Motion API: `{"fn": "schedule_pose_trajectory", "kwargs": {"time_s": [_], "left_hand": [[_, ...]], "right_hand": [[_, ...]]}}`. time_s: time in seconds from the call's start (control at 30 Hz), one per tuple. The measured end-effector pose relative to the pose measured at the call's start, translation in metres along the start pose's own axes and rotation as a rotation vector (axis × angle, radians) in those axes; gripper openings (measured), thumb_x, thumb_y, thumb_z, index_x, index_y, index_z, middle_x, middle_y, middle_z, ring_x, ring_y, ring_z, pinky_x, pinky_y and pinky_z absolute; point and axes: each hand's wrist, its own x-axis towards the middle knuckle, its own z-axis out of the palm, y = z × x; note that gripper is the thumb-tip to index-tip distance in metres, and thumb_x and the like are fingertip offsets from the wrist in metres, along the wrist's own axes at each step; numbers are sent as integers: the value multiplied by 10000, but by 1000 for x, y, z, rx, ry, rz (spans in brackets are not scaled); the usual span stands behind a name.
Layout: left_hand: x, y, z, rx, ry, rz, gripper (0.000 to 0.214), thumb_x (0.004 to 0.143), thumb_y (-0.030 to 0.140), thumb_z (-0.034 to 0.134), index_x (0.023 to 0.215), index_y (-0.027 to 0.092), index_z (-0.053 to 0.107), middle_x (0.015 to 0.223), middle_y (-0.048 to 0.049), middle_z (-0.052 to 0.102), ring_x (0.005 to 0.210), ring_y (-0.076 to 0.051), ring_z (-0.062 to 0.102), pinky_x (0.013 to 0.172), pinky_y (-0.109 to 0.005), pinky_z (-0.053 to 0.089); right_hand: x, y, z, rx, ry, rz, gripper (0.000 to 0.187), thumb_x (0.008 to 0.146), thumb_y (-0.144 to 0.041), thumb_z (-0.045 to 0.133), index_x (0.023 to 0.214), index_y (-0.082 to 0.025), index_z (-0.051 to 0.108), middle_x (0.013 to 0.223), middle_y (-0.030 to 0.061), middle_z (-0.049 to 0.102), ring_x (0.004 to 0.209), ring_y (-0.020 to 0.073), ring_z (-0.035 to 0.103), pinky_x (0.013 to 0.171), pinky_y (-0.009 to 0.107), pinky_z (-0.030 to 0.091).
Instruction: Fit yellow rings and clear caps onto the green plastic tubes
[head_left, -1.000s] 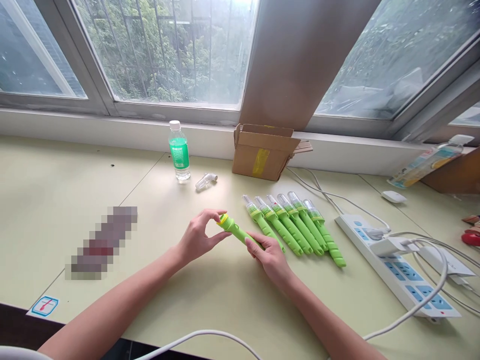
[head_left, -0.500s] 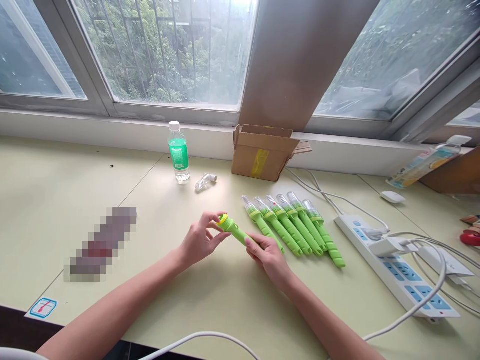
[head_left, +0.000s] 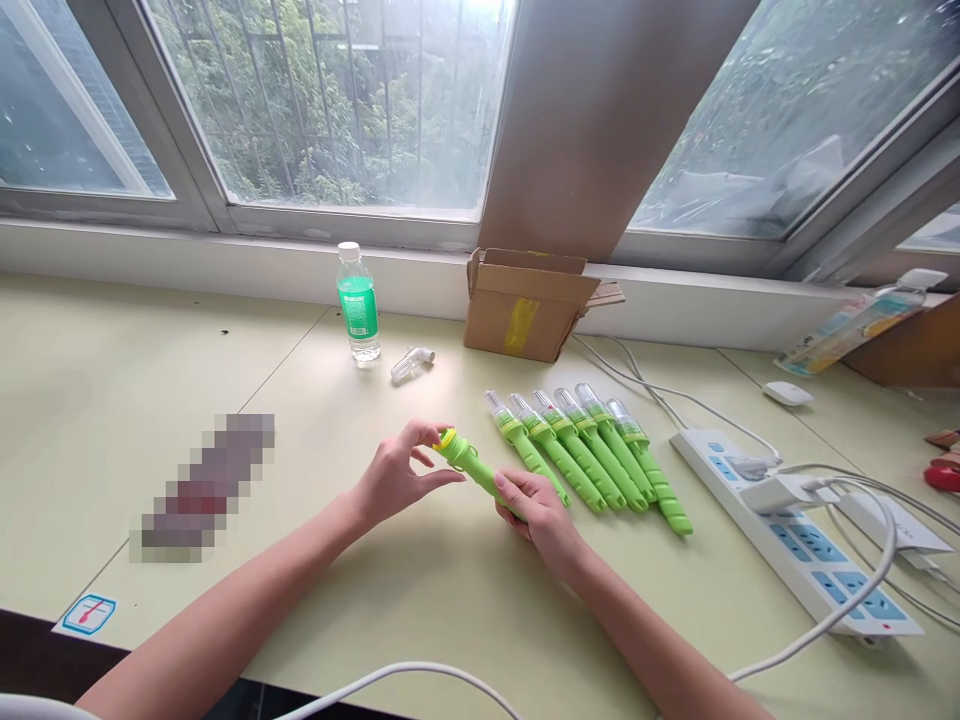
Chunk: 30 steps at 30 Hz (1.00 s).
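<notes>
My right hand (head_left: 538, 510) is wrapped around the lower part of a bright green plastic handle (head_left: 471, 464) with a yellow ring (head_left: 447, 440) at its far end. The handle tilts up to the left, above the table. My left hand (head_left: 401, 470) is at the yellow end, its index fingertip touching the ring. The left thumb is stretched out, apart from the handle. Beside my right hand, several green sticks with clear caps (head_left: 589, 450) lie in a slanting row. A clear, elbow-shaped plastic piece (head_left: 412, 364) lies beyond my left hand.
A water bottle (head_left: 358, 305) and a cardboard box (head_left: 525, 310) stand near the window sill. On the right lies a white power strip (head_left: 787, 540) with plugs and cables. A white cable (head_left: 420, 668) loops along the front edge. A blurred patch (head_left: 206, 490) covers something at left.
My left thumb has moved away from the handle, and the left fingers have spread a little. My right hand keeps its grip, and the handle stays nearly in place.
</notes>
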Motion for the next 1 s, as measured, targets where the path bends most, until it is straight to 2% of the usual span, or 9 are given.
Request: {"fn": "schedule_pose_trajectory", "kwargs": {"time_s": [0.07,0.2,0.3,0.4,0.5,0.57,0.73,0.9,1.0], "left_hand": [[0,0,-1,0,-13,-3,377,725,270,770,929,196,462,1084,-101,683,909,-218,710,612,-302,654],[-2,2,2,9,18,2,260,786,272,712,874,199,479,984,-65,712,956,-228,700,614,-298,658],[-3,5,5,18,63,23,234,791,264,707,876,196,500,987,-59,714,869,-204,721,611,-289,657],[-3,6,5,54,92,34,288,766,271,731,929,196,507,1064,-91,701,801,-187,727,606,-290,654],[-3,6,5,81,53,61,393,726,296,764,982,201,481,1181,-136,658,877,-212,719,633,-320,654],[-2,5,4,104,42,81,375,753,271,742,995,203,465,1220,-148,636,936,-216,705,649,-327,652],[-4,7,5,197,85,111,212,825,181,659,933,204,478,1162,-110,676,836,-178,725,623,-282,641],[-6,8,5,255,92,155,179,834,212,655,913,207,495,1131,-105,694,807,-193,731,583,-281,631],[-6,7,5,253,78,148,194,832,247,662,921,207,494,1129,-113,693,835,-196,728,613,-295,635]], "right_hand": [[0,-1,0,26,-3,27,467,847,-576,508,599,-198,390,519,-47,328,463,82,238,431,251,135],[0,-3,-2,42,-17,68,427,842,-573,512,653,-193,466,481,-65,309,435,77,213,422,248,123],[-1,-2,-3,48,-11,87,363,811,-541,597,879,-186,566,481,-90,309,426,72,211,417,235,151],[-2,-1,-3,60,18,103,448,742,-497,702,1047,-211,543,533,-95,358,441,69,250,423,219,180],[-2,-2,0,62,15,92,411,761,-515,674,1004,-206,553,512,-94,356,445,77,273,435,222,201],[-2,-4,1,51,10,68,376,781,-517,652,956,-193,574,513,-83,375,454,82,306,447,227,231],[-2,-5,1,49,-26,7,339,820,-501,609,892,-170,628,559,-52,410,481,84,333,451,231,249],[-2,-5,-3,61,-67,17,375,840,-528,564,784,-161,615,524,-42,424,475,88,319,457,242,229],[-2,-4,-4,74,-75,24,412,842,-554,540,757,-156,603,487,-50,400,451,84,294,453,245,224]]}}
